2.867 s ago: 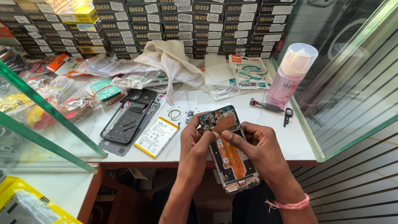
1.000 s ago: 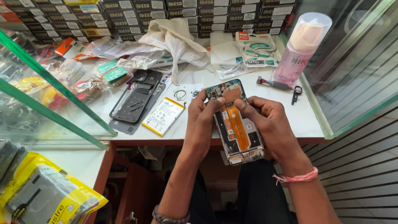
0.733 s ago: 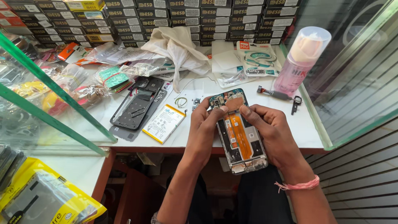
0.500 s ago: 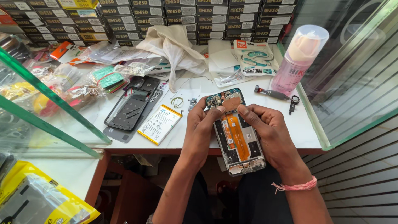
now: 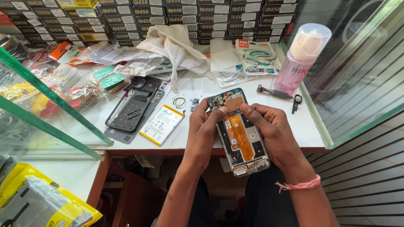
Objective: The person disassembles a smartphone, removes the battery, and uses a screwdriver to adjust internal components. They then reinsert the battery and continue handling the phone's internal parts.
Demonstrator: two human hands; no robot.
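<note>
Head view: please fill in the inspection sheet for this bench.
Surface: white counter, crowded with parts.
Job's things: opened phone, back removed, orange flex strip showing, held over the counter edge.
Clutter: black back cover, battery, white cloth, pink bottle, bagged parts at left.
Hands: left hand and right hand grip the phone, thumbs near its top.
Cables: thin wire; small green loop.
Surroundings: stacked boxes, glass panel.

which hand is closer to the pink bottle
Right. The right hand holds the opened phone just below-left of the pink bottle; the left hand is farther left, across the phone.
</note>
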